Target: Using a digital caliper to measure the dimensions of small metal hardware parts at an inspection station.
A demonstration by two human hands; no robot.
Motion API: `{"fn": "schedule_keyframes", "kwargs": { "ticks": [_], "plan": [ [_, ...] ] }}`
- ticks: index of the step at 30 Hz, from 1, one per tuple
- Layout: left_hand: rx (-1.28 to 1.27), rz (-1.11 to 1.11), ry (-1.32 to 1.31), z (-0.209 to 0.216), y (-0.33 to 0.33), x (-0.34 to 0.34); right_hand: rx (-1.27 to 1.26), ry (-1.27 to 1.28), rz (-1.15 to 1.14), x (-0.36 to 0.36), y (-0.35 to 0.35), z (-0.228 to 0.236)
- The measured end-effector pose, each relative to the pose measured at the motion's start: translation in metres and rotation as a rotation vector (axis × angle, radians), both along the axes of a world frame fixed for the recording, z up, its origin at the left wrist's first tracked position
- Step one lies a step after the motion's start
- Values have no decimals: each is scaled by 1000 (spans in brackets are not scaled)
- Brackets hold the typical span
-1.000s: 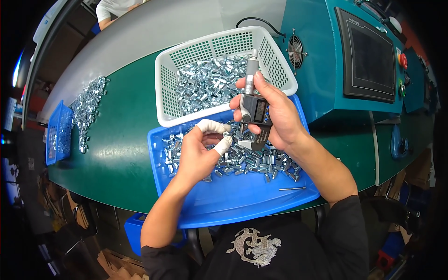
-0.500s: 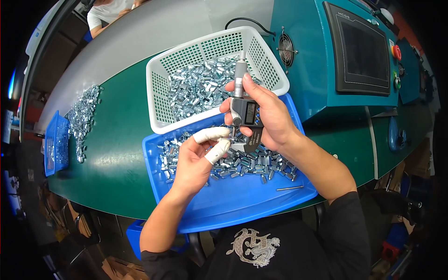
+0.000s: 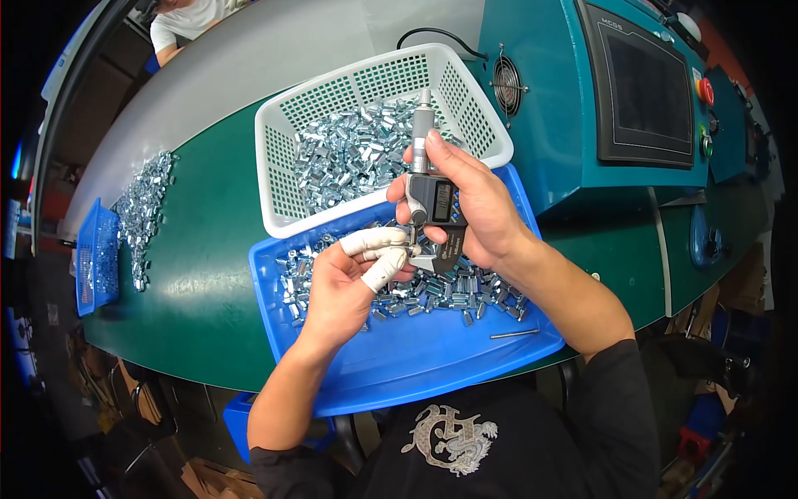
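My right hand (image 3: pixel 489 212) is wrapped around a digital micrometer (image 3: pixel 438 200), its thumb lying on the grey sleeve above the display. At the micrometer's lower jaw opening, the fingers of my left hand (image 3: pixel 339 293) pinch a small shiny metal piece (image 3: pixel 413 249), mostly hidden by the fingertips. White covers sit on the left thumb and forefinger. Beneath both hands is a blue tray (image 3: pixel 391 366), with loose hex-shaped metal nuts (image 3: pixel 465 291) across its far part. Behind it, a white perforated basket (image 3: pixel 278 179) is filled with similar nuts (image 3: pixel 349 154).
A thin metal rod (image 3: pixel 514 334) lies in the tray's right side. To the right stands a teal machine (image 3: pixel 544 141) with a dark screen (image 3: pixel 644 91). On the left, a heap of nuts (image 3: pixel 145 208) lies beside a small blue basket (image 3: pixel 98 262). Another person (image 3: pixel 187 21) sits across the table.
The whole view has shifted slightly. Both hands keep their hold; the left fingers have moved a little against the micrometer's jaws.
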State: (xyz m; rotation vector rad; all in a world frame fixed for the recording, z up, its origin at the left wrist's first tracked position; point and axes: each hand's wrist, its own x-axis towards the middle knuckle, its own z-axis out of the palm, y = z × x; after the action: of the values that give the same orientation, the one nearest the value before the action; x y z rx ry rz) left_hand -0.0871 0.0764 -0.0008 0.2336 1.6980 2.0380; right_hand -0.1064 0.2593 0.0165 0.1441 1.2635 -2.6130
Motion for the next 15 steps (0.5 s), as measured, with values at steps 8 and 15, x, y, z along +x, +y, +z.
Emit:
{"fn": "schedule_keyframes", "kwargs": {
  "ticks": [8, 15],
  "plan": [
    [-27, -18, -6, 1, -1, 0, 14, -3, -15, 1, 0, 1],
    [-31, -25, -29, 3, -1, 0, -40, 2, 3, 1, 0, 1]
  ]
}}
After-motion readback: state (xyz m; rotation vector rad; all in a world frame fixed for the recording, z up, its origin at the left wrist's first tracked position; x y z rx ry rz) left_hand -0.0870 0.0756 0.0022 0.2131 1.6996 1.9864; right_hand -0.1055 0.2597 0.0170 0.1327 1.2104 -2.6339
